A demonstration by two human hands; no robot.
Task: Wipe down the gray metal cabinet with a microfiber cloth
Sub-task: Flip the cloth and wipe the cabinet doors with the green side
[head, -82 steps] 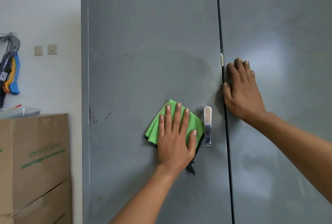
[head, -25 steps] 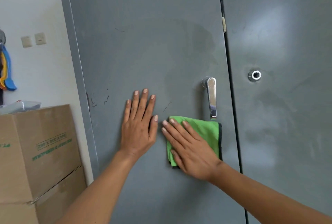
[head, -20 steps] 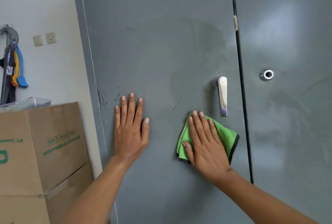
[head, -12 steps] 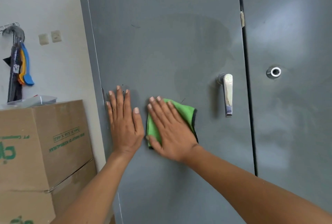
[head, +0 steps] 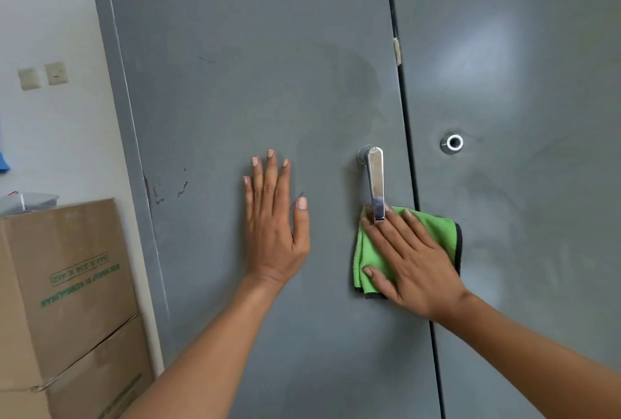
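Wiping is mid-stroke on the gray metal cabinet [head: 255, 49]: my right hand [head: 411, 262], fingers flat, presses the microfiber cloth [head: 437, 228] just under the handle [head: 375, 180], my left hand [head: 274, 220] lies spread and empty on the door — next I judge a sweep onto the right door.

Grey cabinet [head: 268, 82]; bright green cloth [head: 433, 227] edged in black; chrome handle [head: 375, 180]; brown box [head: 67, 284] with green print; white wall [head: 50, 133].

Cardboard boxes [head: 64, 287] (green print on the side) are standing stacked at lower left, well left of the fingers; two wall plates [head: 43, 74] are sitting higher up.
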